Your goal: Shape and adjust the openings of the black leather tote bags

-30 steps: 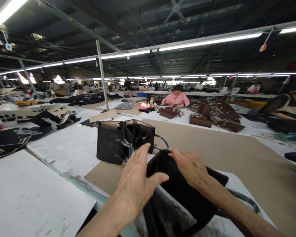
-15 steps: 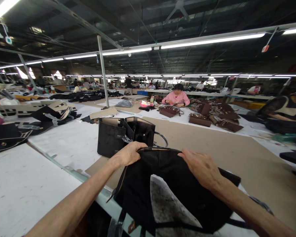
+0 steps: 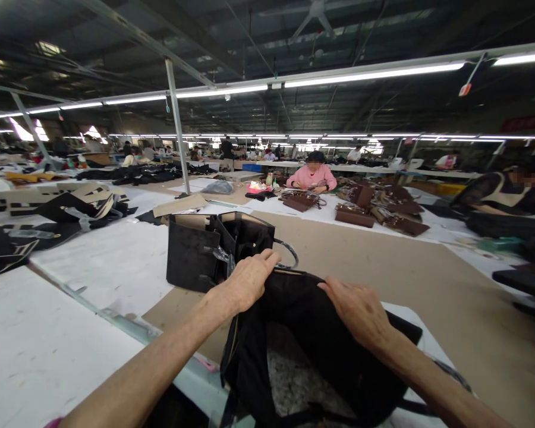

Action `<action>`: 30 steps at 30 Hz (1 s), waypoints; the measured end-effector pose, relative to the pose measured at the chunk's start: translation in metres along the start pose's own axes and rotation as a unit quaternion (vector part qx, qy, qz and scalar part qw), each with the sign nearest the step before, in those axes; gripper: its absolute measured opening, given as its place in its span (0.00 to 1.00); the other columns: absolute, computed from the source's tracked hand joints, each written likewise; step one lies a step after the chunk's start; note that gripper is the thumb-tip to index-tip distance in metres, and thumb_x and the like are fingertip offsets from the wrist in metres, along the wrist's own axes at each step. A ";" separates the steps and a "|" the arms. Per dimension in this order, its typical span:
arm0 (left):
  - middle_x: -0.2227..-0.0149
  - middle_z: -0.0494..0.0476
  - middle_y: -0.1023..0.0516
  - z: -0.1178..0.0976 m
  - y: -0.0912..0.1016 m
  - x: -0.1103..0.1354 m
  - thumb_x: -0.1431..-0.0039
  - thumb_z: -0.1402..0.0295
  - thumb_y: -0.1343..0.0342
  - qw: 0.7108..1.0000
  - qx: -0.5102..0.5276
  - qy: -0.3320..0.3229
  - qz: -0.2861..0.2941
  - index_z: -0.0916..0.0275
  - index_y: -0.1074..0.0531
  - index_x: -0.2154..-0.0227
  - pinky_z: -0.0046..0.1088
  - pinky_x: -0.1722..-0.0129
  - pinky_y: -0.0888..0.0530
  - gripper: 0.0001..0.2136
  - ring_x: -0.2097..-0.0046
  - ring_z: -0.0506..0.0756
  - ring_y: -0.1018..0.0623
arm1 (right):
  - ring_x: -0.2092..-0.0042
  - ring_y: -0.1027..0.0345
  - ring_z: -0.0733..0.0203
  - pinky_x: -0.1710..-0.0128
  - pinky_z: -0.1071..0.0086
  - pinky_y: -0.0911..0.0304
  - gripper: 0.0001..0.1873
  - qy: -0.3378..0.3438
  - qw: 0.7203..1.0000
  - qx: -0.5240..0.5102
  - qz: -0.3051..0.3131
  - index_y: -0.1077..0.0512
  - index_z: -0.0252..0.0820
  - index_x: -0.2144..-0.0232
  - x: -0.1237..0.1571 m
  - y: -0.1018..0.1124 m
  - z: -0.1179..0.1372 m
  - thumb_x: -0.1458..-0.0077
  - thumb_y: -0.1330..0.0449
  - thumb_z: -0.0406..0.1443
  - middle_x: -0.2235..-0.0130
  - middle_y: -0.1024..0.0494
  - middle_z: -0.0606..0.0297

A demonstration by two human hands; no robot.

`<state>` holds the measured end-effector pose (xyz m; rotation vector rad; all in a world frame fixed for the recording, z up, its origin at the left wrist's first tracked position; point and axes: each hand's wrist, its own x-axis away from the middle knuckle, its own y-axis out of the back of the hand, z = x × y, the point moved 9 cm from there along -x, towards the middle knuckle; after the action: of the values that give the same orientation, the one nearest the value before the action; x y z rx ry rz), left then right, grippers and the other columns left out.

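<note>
A black handbag (image 3: 339, 356) lies in front of me at the near edge of the table, its soft black side facing me. My left hand (image 3: 252, 278) is closed over its upper edge, fingers on the far side. On the same edge, farther right, my right hand (image 3: 354, 306) grips with the thumb on the near side; its fingertips are partly hidden. A mottled grey-white surface (image 3: 289, 374) shows through the gap in the black fabric. Just beyond my left hand stands a second black handbag (image 3: 191, 255), open at the top, with a plastic-wrapped handle (image 3: 289, 252).
Brown card (image 3: 374, 249) covers much of the table. Black bag pieces (image 3: 66, 208) lie on the left. Across the table, a person in pink (image 3: 312, 175) sits by a pile of brown bags (image 3: 378, 202). Another person (image 3: 499, 190) works at right. A metal post (image 3: 177, 125) rises behind.
My left hand has shifted right along the bag's edge, nearer my right hand. The bag's near side has folded, showing a wider gap with the grey-white surface. The view has turned slightly right.
</note>
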<state>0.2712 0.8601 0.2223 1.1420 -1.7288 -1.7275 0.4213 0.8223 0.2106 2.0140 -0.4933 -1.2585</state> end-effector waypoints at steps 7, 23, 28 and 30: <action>0.53 0.57 0.38 -0.037 -0.001 -0.007 0.60 0.85 0.53 0.987 -0.096 -0.126 0.023 0.61 0.44 0.58 0.31 0.55 0.34 0.23 0.55 0.55 0.33 | 0.78 0.37 0.61 0.75 0.69 0.57 0.24 -0.008 1.000 0.008 0.008 0.38 0.41 0.78 0.001 0.001 0.001 0.36 0.62 0.42 0.81 0.32 0.66; 0.60 0.53 0.31 -0.031 -0.007 -0.017 0.46 0.74 0.53 0.992 -0.002 -0.121 0.026 0.61 0.34 0.69 0.24 0.61 0.33 0.05 0.60 0.52 0.28 | 0.77 0.36 0.61 0.75 0.69 0.57 0.24 -0.035 0.999 0.001 0.029 0.37 0.41 0.76 0.002 -0.003 -0.004 0.36 0.63 0.43 0.80 0.31 0.65; 0.65 0.52 0.29 -0.026 -0.006 -0.019 0.45 0.71 0.53 0.996 -0.002 -0.091 0.005 0.62 0.32 0.72 0.23 0.65 0.34 0.05 0.65 0.51 0.28 | 0.77 0.36 0.61 0.75 0.68 0.56 0.24 -0.038 0.999 -0.002 0.023 0.36 0.41 0.77 0.001 0.000 -0.003 0.36 0.63 0.42 0.80 0.30 0.65; 0.67 0.52 0.30 -0.024 -0.004 -0.020 0.45 0.73 0.53 0.997 0.007 -0.079 -0.002 0.63 0.32 0.73 0.22 0.66 0.34 0.05 0.66 0.50 0.29 | 0.77 0.36 0.60 0.75 0.68 0.56 0.23 -0.041 0.999 0.001 0.027 0.37 0.41 0.76 0.000 0.001 -0.003 0.36 0.62 0.42 0.80 0.30 0.65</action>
<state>0.3024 0.8615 0.2260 1.0405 -1.8336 -1.8549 0.4238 0.8226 0.2116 1.9430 -0.5842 -1.3112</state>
